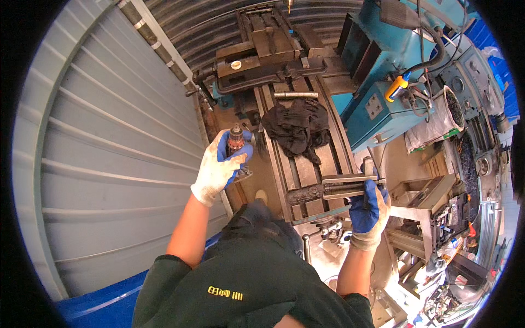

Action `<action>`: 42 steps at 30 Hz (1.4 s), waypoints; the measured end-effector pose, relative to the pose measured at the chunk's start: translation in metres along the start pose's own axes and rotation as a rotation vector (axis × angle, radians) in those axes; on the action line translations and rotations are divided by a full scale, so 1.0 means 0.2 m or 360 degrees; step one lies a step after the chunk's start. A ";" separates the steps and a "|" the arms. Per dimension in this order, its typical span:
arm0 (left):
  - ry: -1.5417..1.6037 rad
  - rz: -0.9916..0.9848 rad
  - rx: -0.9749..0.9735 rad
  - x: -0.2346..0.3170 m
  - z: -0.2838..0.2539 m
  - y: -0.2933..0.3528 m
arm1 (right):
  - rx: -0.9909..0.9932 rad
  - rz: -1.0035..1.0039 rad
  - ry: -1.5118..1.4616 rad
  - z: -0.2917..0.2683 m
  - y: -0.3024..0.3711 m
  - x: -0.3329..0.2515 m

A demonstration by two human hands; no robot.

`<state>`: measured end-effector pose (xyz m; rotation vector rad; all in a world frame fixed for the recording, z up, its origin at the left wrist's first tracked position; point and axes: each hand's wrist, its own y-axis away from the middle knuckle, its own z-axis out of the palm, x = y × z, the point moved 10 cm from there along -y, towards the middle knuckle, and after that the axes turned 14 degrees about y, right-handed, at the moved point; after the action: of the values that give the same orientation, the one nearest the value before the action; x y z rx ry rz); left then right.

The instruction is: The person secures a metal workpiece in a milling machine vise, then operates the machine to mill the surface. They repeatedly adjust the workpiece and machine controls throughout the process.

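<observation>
Holds a small reddish metal part [235,139] in the left hand [217,165], left of the long metal table [338,147]. Holds a grey tool [344,179] with long bars in the right hand [369,212], over the table's near end. Has a black cloth [298,128] and shiny tube [296,95] farther along, plus a blue machine [379,123] and yellow bottle [396,89] at far right.

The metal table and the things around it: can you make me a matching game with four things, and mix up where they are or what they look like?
Things:
1. cloth
2. bottle
3. left hand
4. right hand

Clues:
A. grips a metal tool with long bars
B. crumpled on the metal table
C. holds a small reddish part
D. mostly yellow

Right pairs: 1-B, 2-D, 3-C, 4-A
</observation>
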<state>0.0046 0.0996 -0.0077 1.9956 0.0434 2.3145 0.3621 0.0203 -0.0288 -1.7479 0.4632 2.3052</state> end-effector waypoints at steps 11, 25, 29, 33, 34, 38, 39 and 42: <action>0.0123 -0.0198 -0.0582 0.17 0.10 -0.42 | 0.0290 0.0022 0.0120 0.10 -0.12 -0.09; -0.0095 -0.0431 -0.1287 0.38 -0.13 -1.24 | 0.0701 0.0111 0.0088 0.56 -0.48 -0.04; -0.0028 -0.0448 -0.1191 0.46 -0.13 -1.40 | 0.0570 -0.0315 0.0964 0.65 -0.62 -0.16; -0.0944 -0.0169 -0.1225 0.50 -0.25 -1.73 | 0.0490 -0.0840 0.1701 0.91 -0.72 -0.34; -0.1079 -0.0130 -0.1152 0.54 -0.23 -1.81 | 0.0451 -0.1197 0.2145 1.05 -0.70 -0.42; -0.1368 0.0238 -0.1380 0.48 -0.16 -2.24 | 0.0727 -0.0936 0.1810 1.12 -0.88 -0.39; -0.1346 0.0354 -0.1476 0.43 -0.12 -2.34 | 0.0774 -0.0865 0.1827 1.16 -0.94 -0.37; -0.1404 0.0553 -0.1760 0.34 0.08 -2.47 | 0.0904 -0.0973 0.1888 1.29 -1.10 -0.36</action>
<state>0.0330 0.5968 0.0242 2.1066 -1.3428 0.8603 0.2278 0.3228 0.0782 -2.2740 0.5454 0.4964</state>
